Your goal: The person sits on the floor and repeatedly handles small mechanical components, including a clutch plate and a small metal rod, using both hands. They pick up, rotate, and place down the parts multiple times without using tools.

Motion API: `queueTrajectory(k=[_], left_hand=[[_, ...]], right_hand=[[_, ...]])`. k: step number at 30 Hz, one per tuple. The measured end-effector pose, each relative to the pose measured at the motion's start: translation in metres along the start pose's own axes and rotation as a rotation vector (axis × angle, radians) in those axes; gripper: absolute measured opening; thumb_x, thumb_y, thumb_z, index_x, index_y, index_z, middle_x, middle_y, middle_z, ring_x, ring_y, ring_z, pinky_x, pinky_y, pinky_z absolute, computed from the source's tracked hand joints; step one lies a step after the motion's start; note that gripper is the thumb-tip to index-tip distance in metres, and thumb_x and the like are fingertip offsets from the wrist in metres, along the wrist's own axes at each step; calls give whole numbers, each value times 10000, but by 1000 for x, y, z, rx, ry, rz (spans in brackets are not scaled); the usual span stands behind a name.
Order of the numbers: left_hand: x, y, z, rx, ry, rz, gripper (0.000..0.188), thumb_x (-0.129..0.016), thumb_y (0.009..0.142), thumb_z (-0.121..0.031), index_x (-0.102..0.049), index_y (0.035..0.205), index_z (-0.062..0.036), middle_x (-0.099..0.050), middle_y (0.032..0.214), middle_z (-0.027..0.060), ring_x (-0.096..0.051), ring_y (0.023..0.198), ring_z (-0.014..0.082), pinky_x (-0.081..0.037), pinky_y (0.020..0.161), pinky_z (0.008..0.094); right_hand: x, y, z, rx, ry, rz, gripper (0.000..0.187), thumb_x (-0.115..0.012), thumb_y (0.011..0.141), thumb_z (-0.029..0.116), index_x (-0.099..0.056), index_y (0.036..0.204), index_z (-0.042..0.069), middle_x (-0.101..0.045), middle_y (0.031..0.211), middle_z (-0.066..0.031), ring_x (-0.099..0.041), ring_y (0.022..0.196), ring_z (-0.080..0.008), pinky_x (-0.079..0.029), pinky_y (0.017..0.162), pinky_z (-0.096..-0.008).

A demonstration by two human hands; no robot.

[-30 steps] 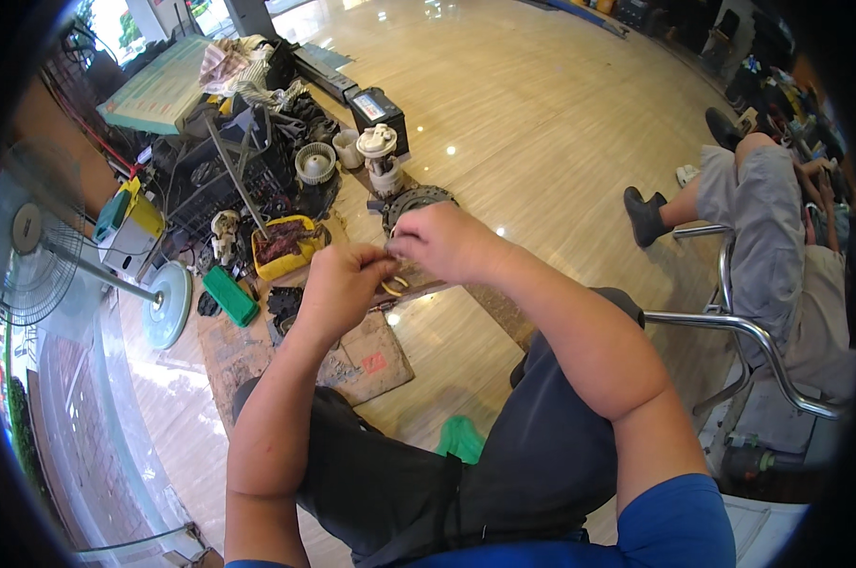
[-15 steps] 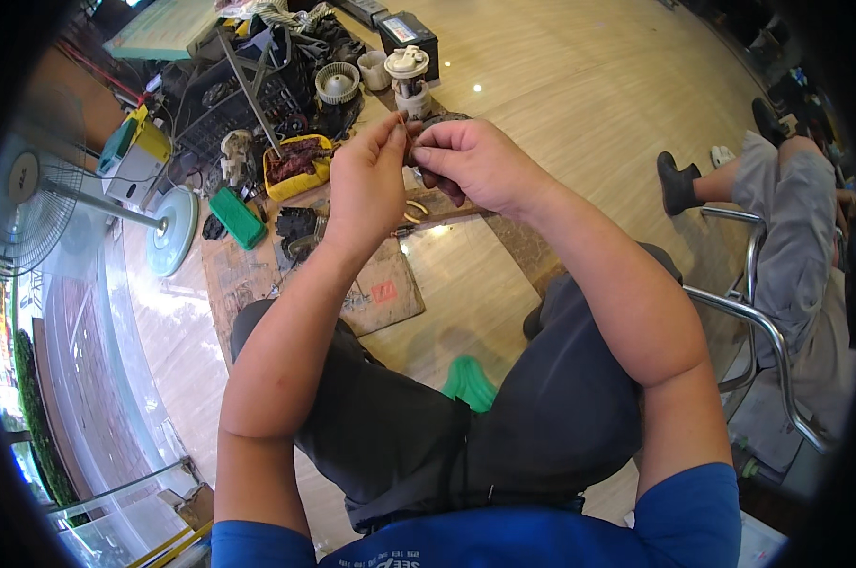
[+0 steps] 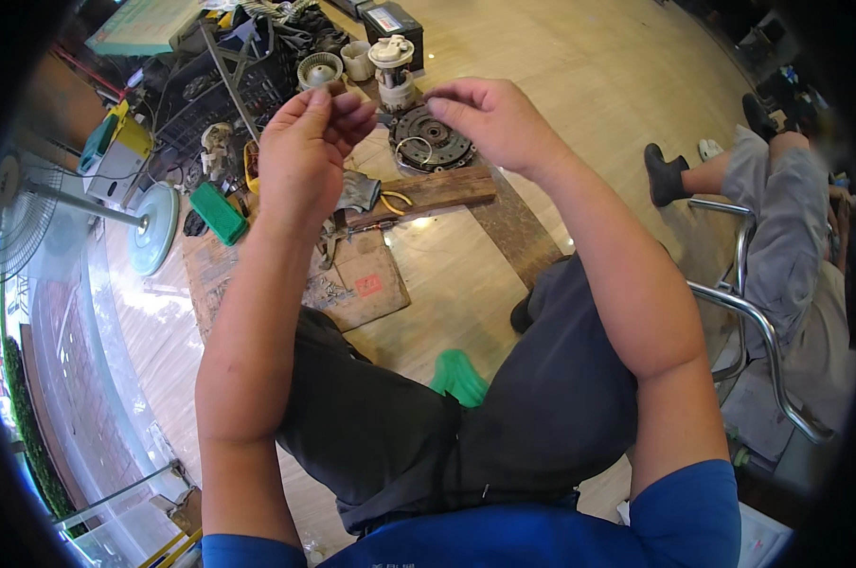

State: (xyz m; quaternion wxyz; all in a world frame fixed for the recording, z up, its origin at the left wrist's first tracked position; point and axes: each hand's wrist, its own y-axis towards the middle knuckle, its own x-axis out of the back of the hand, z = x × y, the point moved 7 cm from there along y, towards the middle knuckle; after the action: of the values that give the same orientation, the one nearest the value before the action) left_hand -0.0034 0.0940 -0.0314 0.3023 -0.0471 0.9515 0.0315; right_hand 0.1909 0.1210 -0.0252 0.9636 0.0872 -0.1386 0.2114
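Observation:
My left hand (image 3: 305, 147) is raised above the workpieces, thumb pressed to the index finger and the other fingers loosely curled. Across from it, my right hand (image 3: 499, 123) pinches thumb against fingertips. Anything in either pinch is too small to make out. Below and between the hands lies a round, dark clutch pressure plate (image 3: 447, 142). A thin pale loop (image 3: 414, 150) shows in front of it; whether it touches the plate I cannot tell. Behind stands a white fuel pump unit (image 3: 393, 71). Yellow-handled pliers (image 3: 396, 202) lie beside a grey glove (image 3: 357, 190) near a wooden plank (image 3: 447, 196).
A black crate (image 3: 201, 118) of parts, a blower wheel (image 3: 319, 71) and a car battery (image 3: 395, 33) stand at the back. Left are a green box (image 3: 218, 213) and a fan (image 3: 153, 222). A stained board (image 3: 371, 293) lies nearer; a person (image 3: 788, 227) sits at right.
My hands, close together before, have moved apart, the left going left and the right slightly right. The clutch plate, largely hidden earlier, now shows between them. The view has shifted slightly.

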Motion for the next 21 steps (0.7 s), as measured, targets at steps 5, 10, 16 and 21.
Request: queueTrajectory(k=[5, 10, 16, 21], left_hand=[[6, 1, -8, 55, -25, -31, 217, -455, 1023, -191, -521, 1075, 9, -478, 778, -5, -385, 635, 96, -398, 644, 260], [15, 3, -27, 14, -62, -34, 220, -439, 1027, -193, -523, 1035, 10, -468, 742, 6, -347, 584, 92, -353, 576, 258], [12, 2, -28, 35, -166, 28, 199, -432, 1029, -184, -500, 1068, 0, -446, 740, -2, -340, 592, 91, -346, 588, 259], [4, 2, -28, 77, -315, 90, 199, -451, 1023, -191, -497, 1071, -3, -406, 737, -17, -327, 602, 83, -337, 589, 249]], right_hand=[[31, -5, -38, -83, -451, 38, 308, -602, 932, 272, -674, 1073, 9, -701, 950, -116, -651, 860, -209, -508, 794, -336], [18, -28, -90, -108, -618, 226, 384, -579, 932, 368, -661, 1095, 31, -683, 960, -178, -647, 863, -299, -509, 792, -388], [-26, -85, -133, -55, -609, 314, 900, -713, 821, 422, -247, 1455, -15, -443, 1414, -228, -452, 1290, -345, -367, 1081, -374], [-67, -117, -156, -388, -356, 721, 888, -755, 776, 428, -328, 1434, 11, -519, 1344, -213, -532, 1199, -347, -426, 1015, -391]])
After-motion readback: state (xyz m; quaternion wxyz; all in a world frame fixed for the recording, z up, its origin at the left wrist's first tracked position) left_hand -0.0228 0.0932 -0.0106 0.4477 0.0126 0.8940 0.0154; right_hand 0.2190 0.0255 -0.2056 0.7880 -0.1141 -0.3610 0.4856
